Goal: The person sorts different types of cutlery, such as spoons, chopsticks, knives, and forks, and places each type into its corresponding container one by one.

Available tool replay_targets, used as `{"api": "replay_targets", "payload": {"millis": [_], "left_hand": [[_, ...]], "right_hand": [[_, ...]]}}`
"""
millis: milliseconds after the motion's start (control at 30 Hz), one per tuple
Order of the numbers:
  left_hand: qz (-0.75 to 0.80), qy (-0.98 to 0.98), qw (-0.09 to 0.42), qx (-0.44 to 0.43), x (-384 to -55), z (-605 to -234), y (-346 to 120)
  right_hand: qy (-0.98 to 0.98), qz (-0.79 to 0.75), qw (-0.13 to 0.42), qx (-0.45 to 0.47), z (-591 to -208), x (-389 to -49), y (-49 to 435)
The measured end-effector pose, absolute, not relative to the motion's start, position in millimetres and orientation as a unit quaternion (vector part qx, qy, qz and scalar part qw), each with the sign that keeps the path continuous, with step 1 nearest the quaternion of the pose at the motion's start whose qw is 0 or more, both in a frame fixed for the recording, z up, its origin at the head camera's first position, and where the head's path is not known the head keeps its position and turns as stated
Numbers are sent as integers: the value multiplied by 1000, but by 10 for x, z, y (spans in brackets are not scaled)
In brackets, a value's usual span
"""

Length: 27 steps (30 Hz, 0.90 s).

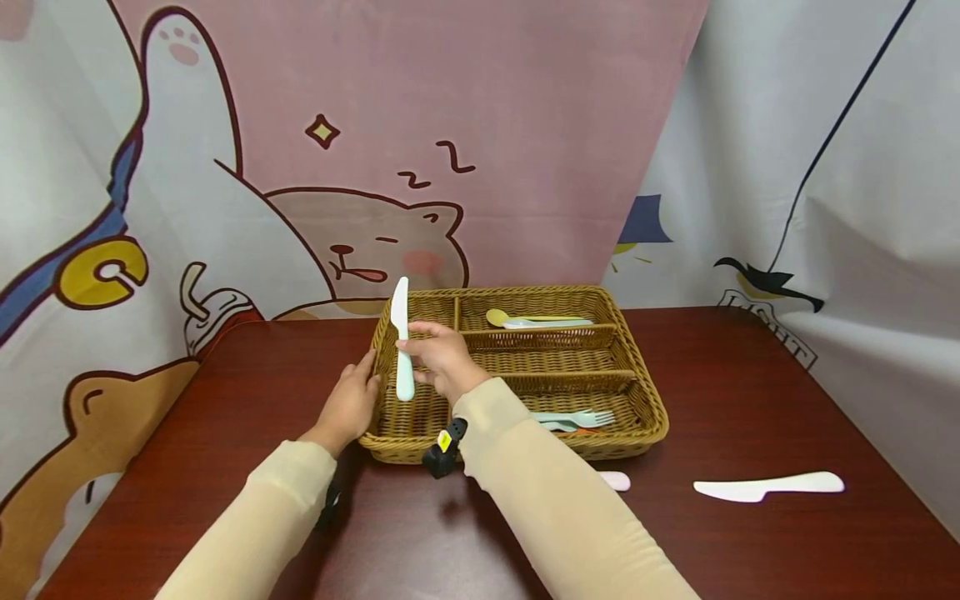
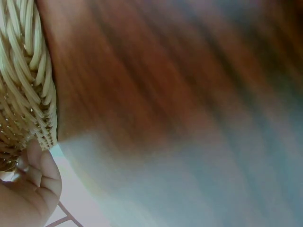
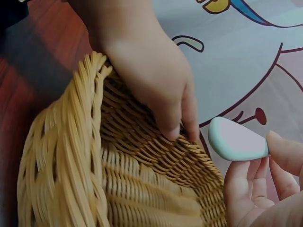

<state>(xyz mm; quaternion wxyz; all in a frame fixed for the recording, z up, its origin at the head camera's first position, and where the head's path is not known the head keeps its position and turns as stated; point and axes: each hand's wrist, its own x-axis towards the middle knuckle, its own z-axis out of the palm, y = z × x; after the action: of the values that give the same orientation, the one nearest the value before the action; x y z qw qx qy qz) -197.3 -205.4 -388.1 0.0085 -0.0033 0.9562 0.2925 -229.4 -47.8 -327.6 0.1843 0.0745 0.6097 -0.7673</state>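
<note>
My right hand (image 1: 447,360) pinches a pale mint plastic knife (image 1: 404,358) between thumb and fingers. The knife stands upright, blade up, over the left compartment of a wicker cutlery basket (image 1: 651,379). In the right wrist view its rounded handle end (image 3: 236,139) points toward the camera. At the basket's left side, my left hand (image 1: 347,408) holds the rim, thumb on the inside and fingers along the outer wall. The left wrist view catches part of that hand (image 2: 35,187) against the weave (image 2: 28,71).
A yellow spoon (image 1: 497,317) lies with a pale utensil in the back right compartment. Pale forks (image 1: 588,418) lie in the front right one. On the dark red table, a white knife (image 1: 772,486) rests at right, and a pink handle (image 1: 617,481) pokes out beside my right sleeve.
</note>
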Motion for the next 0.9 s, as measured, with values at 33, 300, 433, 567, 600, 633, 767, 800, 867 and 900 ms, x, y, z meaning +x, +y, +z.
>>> {"api": "replay_targets", "payload": {"millis": [33,300,433,567,600,633,767,800,867,900], "left_hand": [[292,956,8,-3,-1975,-3881,-2056],[290,957,1,-3,-1986,-3892,-2057],[296,955,-3,0,-1984,-3897,-2053],[297,955,-1,-1,-1981,-3896,-2051],[297,955,-2,-1,-1983,-3896,-2051],[297,955,-2,-2,-1985,-3894,-2050],[297,955,2,-7,-1985,-3891,-2046],[298,955,4,-9,-1984,-3889,-2043],[298,954,8,-11,-1982,-3887,-2039],[299,954,10,-13,-1982,-3886,-2037]], "right_hand": [[608,-768,184,78,-3286,-2298,-499],[604,-764,200,106,-3377,-2296,-598],[600,-763,206,122,-3442,-2291,-607],[600,-761,211,132,-3496,-2289,-610],[600,-760,211,132,-3505,-2289,-612],[601,-759,212,130,-3514,-2291,-615],[605,-756,217,129,-3552,-2291,-635],[605,-754,218,130,-3564,-2291,-641],[609,-750,223,130,-3586,-2287,-651],[614,-746,226,128,-3600,-2286,-656]]}}
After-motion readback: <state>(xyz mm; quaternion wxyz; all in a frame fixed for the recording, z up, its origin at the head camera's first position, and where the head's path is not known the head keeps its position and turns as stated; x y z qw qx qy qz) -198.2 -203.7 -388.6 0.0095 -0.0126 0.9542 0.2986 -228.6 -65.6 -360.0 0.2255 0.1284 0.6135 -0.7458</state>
